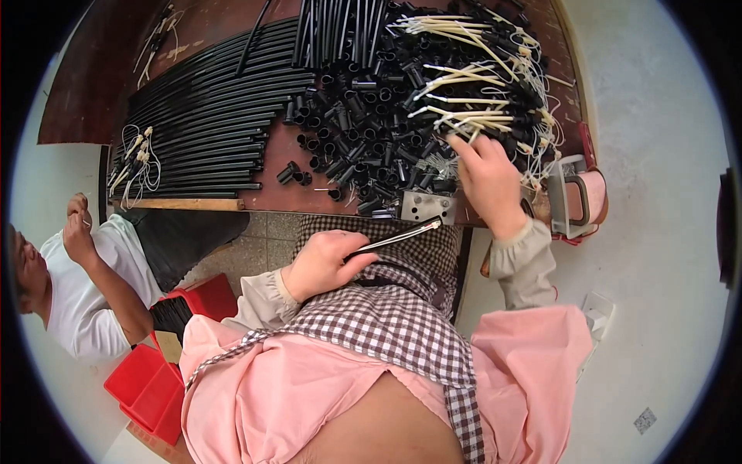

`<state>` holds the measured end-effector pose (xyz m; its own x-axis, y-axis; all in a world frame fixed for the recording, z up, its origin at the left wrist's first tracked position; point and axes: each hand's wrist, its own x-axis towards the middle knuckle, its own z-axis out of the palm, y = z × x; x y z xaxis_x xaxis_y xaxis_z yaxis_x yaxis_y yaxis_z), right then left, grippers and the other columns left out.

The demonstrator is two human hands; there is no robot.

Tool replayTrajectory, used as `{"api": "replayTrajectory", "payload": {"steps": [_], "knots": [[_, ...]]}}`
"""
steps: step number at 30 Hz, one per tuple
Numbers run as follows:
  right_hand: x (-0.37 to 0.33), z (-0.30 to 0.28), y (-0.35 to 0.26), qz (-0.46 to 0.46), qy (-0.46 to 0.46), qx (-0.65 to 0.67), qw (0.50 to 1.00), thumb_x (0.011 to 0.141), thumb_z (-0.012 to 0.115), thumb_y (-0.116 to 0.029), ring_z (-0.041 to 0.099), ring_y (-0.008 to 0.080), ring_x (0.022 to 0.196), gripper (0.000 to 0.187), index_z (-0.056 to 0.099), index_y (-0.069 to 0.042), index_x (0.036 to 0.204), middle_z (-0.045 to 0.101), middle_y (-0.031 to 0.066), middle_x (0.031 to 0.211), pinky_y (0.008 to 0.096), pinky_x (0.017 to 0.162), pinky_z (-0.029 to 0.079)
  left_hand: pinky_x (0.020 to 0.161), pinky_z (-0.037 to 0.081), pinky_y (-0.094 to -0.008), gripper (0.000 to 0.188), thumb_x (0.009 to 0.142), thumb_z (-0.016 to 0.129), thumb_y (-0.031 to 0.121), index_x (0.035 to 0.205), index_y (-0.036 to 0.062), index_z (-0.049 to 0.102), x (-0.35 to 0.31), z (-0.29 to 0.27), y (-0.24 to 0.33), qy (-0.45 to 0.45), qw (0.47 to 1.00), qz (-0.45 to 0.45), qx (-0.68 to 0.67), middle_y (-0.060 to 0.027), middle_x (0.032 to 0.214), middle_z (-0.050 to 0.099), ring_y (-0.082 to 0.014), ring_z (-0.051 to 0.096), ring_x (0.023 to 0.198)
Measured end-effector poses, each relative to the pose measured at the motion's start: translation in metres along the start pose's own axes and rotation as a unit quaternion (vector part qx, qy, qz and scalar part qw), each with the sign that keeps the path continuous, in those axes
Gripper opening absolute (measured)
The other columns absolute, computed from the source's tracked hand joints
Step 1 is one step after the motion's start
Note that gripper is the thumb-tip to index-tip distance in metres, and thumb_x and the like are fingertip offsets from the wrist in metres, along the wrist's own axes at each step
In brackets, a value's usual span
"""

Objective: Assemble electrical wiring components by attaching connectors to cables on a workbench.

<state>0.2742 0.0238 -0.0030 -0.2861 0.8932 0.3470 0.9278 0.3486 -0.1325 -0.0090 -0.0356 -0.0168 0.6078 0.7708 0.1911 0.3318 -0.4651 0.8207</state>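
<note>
My left hand [328,261] is closed round a slim, shiny black tube [400,237], held over my lap with its far end pointing right. A small pale and reddish bit shows at that end. My right hand [495,185] reaches over the table's near edge, its fingers bent at a bundle of cream-coloured sticks [468,100] with thin white wires. Whatever sits between those fingertips is too small to make out. Just left of the right wrist, a metal block with holes [427,207] stands at the edge. Short black sleeves [355,124] lie heaped beyond it.
Long black tubes [209,108] cover the left of the brown table [272,166]. Wired parts [137,164] lie on them. A clear plastic container [570,197] hangs by the right edge. At left sits a co-worker [93,294], hands raised, near red bins [147,387].
</note>
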Motion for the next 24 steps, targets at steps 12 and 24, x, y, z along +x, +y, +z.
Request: {"api": "replayTrajectory", "payload": {"steps": [12,24], "knots": [[-0.042,-0.031,-0.042,0.236,-0.089,0.567,0.784,0.088,0.06,-0.016,0.052,0.014,0.062,0.024,0.048,-0.004,0.103,0.051,0.0047,0.082,0.0254,0.054,0.045,0.056,0.049,-0.0382,0.028,0.083,0.065,0.022,0.102,0.001,0.06,0.007,-0.023,0.019,-0.037,0.995,-0.094,-0.011,-0.0159,0.074,0.063,-0.0316,0.063,0.066],[-0.08,-0.046,-0.072,0.185,0.104,0.69,0.692,0.089,0.061,-0.017,0.047,0.0095,0.059,0.024,0.048,-0.001,0.1,0.054,0.0092,0.09,0.0219,0.055,0.039,0.048,0.045,-0.0438,0.024,0.088,0.058,0.025,0.084,0.003,0.049,0.026,-0.009,0.029,-0.206,0.978,-0.034,-0.024,-0.0158,0.06,0.055,-0.0355,0.057,0.054]]}}
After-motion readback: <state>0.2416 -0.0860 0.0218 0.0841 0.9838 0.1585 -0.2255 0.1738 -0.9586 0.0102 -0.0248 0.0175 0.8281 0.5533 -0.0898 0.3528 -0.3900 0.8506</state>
